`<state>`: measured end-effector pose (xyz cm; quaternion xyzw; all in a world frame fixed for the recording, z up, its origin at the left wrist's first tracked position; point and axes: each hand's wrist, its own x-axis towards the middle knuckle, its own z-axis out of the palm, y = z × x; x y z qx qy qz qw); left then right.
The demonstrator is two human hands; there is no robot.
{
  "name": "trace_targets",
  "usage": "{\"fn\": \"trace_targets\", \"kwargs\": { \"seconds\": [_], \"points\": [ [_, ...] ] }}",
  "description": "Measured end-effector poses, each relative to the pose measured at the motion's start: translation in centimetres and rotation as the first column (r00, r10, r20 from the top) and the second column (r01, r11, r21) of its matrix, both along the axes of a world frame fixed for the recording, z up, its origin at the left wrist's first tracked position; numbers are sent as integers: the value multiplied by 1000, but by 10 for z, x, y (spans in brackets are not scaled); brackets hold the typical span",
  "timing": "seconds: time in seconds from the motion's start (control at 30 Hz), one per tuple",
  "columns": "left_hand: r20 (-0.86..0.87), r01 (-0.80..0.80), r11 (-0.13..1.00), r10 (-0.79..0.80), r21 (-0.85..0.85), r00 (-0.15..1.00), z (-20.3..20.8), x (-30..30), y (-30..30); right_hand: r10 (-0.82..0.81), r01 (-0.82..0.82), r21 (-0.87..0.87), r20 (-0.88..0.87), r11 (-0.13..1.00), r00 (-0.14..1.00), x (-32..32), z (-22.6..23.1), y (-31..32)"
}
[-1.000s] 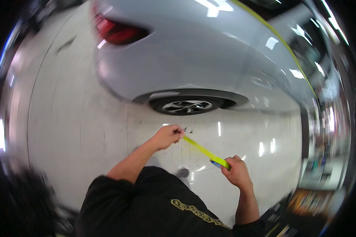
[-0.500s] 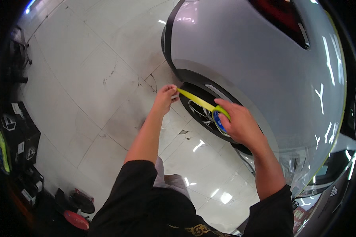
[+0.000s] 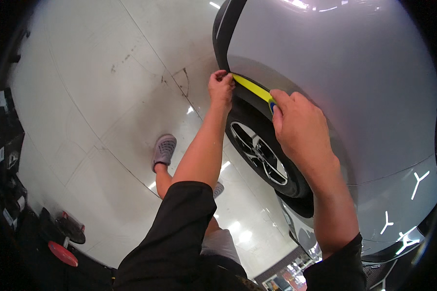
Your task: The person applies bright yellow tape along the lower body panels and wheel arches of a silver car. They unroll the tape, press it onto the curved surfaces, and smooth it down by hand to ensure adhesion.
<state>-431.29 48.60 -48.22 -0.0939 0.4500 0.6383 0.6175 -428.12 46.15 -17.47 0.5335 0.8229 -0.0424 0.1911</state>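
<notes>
A strip of bright yellow-green adhesive tape (image 3: 251,88) stretches between my two hands along the top of the wheel arch of a silver-grey car (image 3: 374,106). At the arch's far end, by the dark bumper trim (image 3: 222,41), my left hand (image 3: 221,88) pinches the free end of the strip. My right hand (image 3: 303,121) grips the tape roll (image 3: 272,105), and its fingers hide most of it; a bit of blue core shows. Below the strip is the car's black tyre and spoked wheel (image 3: 260,153). Whether the strip sticks to the arch, I cannot tell.
Glossy pale floor tiles (image 3: 97,97) lie to the left, with a few cracks. My grey shoe (image 3: 164,149) stands on them. Black boxes (image 3: 7,150) line the left edge, and a red round disc-shaped thing (image 3: 63,253) is at lower left.
Both hands have moved away from me and closer to the car, bringing the taut tape from in front of the wheel up to the arch edge. My view has shifted toward the car.
</notes>
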Motion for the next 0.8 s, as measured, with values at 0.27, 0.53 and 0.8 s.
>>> {"fn": "trace_targets", "kwargs": {
  "seconds": [0.27, 0.53, 0.8],
  "points": [
    [-194, -143, 990, 137, -19, 972, -4, 21, 1, -14, 14, -42, -3, 999, 1000, 0, 2, 3],
    [-202, -219, 975, 206, -47, 958, -6, 29, 4, 9, -10, -45, -36, 999, 999, 6, 1, 2],
    [-670, -66, 997, 17, -49, 742, -2, 25, 2, 1, -2, -12, -64, 1000, 998, 4, 0, 2]
  ]
}}
